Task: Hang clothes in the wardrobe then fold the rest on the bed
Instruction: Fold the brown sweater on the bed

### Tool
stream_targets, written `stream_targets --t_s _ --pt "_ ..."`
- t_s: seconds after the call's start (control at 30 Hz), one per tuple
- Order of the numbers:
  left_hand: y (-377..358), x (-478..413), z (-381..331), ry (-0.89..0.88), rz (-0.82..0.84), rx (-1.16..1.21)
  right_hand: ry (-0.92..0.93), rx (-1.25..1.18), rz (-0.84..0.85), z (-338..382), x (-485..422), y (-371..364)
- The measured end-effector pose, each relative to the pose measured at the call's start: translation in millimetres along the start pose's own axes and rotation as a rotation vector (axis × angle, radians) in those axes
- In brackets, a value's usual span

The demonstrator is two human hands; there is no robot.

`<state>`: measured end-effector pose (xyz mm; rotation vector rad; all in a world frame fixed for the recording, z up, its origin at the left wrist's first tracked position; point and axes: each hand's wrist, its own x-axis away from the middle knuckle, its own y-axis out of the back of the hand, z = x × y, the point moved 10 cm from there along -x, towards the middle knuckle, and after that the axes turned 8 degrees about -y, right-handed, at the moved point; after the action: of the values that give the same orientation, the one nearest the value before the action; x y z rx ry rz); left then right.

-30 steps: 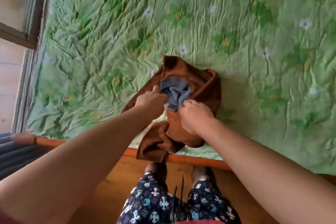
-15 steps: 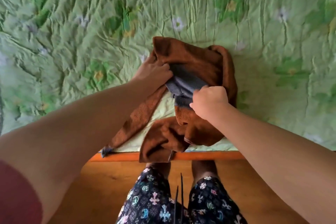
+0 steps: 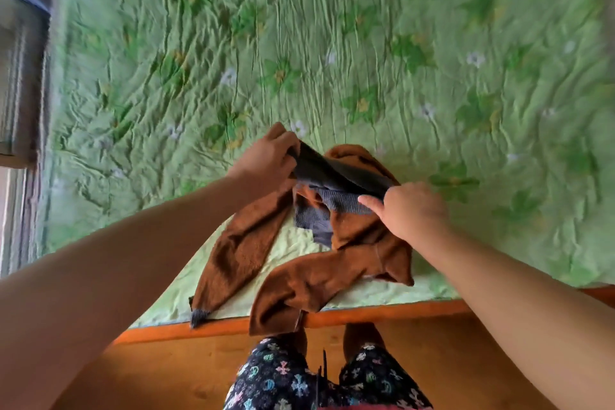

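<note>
A brown fleece sweater (image 3: 239,250) with a grey ribbed waistband (image 3: 336,173) lies crumpled near the front edge of the bed (image 3: 366,43). My left hand (image 3: 266,156) grips the far left end of the grey band. My right hand (image 3: 409,210) pinches the band's right end, and the band is stretched taut between both hands, lifted a little above the sheet. One sleeve with a grey cuff (image 3: 199,314) trails toward the bed's edge; the other sleeve hangs over that edge.
The green flowered sheet covers the bed far and to the right. An orange wooden bed frame (image 3: 382,313) runs along the front, with a wooden floor below. A window frame (image 3: 23,76) stands at the left. My patterned trousers (image 3: 283,376) show at the bottom.
Both hands have moved apart along the grey band, pulling it wide and lifting it. The sweater has opened out and its sleeves now trail toward the bed's edge.
</note>
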<state>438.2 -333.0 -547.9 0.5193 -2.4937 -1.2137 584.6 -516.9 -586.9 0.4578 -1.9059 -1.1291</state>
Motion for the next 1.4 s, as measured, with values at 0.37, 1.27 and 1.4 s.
stream_targets --t_s 0.37,1.27,1.4 --pt "254.6 12.1 -129.1 -0.021 -0.545 0.050 0.042 -0.482 -0.213 -60.3 36.1 208.4" --pt "413.4 80.4 -267.8 -0.249 -0.420 -0.523 0.380 -0.907 -0.474 -97.6 100.8 443.9" --pt "417.3 82.3 -292.6 -0.310 -0.528 -0.529 0.582 -0.755 -0.090 -13.5 123.5 374.1"
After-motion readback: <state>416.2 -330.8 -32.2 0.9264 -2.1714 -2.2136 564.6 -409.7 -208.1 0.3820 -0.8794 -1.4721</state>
